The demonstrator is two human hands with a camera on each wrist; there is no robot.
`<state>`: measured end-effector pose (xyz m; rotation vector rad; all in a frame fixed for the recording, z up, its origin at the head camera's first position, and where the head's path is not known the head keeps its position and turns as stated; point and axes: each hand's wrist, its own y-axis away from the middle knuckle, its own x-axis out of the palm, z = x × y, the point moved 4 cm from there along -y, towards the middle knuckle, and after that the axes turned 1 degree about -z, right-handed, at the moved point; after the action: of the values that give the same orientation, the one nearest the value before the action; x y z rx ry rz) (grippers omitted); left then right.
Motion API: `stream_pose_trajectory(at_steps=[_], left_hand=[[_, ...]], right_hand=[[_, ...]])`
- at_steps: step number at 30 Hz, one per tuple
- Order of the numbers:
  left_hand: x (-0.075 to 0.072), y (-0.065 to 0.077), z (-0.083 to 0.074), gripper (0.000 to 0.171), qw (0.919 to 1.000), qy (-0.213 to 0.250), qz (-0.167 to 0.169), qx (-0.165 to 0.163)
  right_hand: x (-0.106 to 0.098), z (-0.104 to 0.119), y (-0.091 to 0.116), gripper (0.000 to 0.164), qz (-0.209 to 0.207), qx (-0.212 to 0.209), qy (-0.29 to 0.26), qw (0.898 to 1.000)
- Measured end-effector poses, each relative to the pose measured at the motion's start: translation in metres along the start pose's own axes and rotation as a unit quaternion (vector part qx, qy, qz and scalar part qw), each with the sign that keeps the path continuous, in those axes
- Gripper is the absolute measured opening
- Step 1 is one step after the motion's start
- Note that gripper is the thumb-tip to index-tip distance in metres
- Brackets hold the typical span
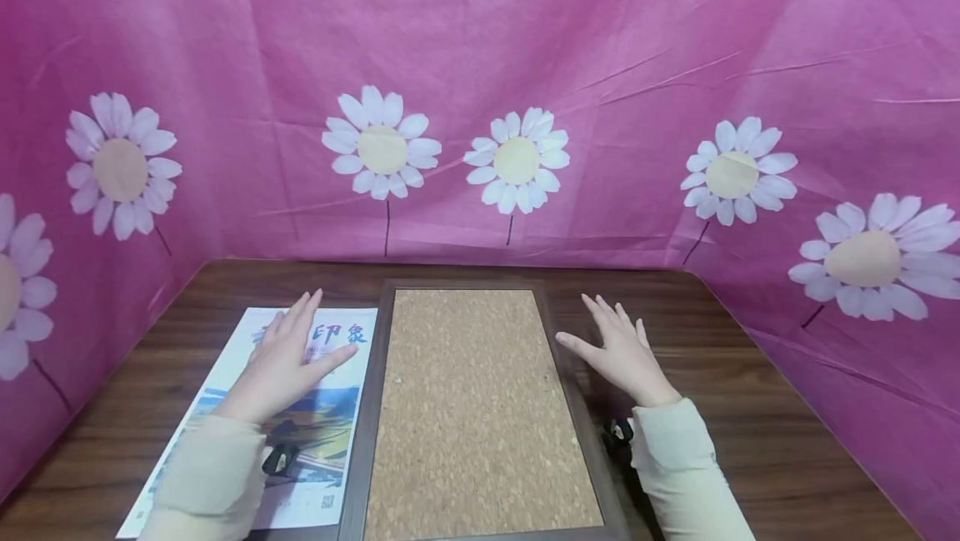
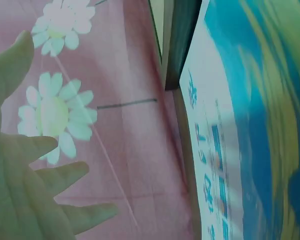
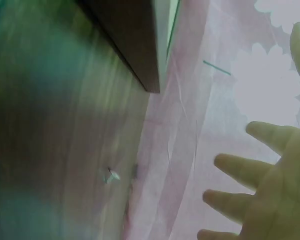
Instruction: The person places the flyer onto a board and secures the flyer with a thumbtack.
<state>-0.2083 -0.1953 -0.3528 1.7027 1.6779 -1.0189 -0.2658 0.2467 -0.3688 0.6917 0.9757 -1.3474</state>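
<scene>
A cork board (image 1: 480, 408) in a dark wooden frame lies in the middle of the table, its long sides running away from me. Left of it lies a printed poster (image 1: 318, 416) with large characters at its top and a landscape picture below. Over the poster hovers my left hand (image 1: 277, 374), fingers spread and nothing held; the left wrist view shows its straight fingers (image 2: 65, 177) too. My right hand (image 1: 622, 358) is beside the board's right edge, also spread and holding nothing. Its fingers (image 3: 245, 170) stand apart in the right wrist view.
A dark wooden table (image 1: 780, 441) carries everything. Behind it and along both sides hangs a pink cloth (image 1: 465, 24) printed with white daisies. A black wrist strap part (image 1: 281, 459) shows by the left cuff, another black piece (image 1: 619, 431) by the right cuff.
</scene>
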Motion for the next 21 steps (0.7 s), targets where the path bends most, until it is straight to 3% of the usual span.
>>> stream_pose_trajectory(at_steps=[9,15,21], left_hand=[[-0.015,0.001,0.034,0.099,0.9983,0.044,0.008,-0.037],[-0.022,0.004,0.064,0.101,0.9945,0.031,0.034,-0.095],[-0.028,0.007,0.089,0.098,0.9936,0.002,0.036,-0.107]], right_hand=[[-0.007,-0.005,0.001,0.084,0.012,-0.008,-0.012,1.000],[0.000,-0.006,0.003,0.082,0.040,-0.001,-0.034,0.999],[0.007,-0.005,0.004,0.078,0.074,0.004,-0.045,0.996]])
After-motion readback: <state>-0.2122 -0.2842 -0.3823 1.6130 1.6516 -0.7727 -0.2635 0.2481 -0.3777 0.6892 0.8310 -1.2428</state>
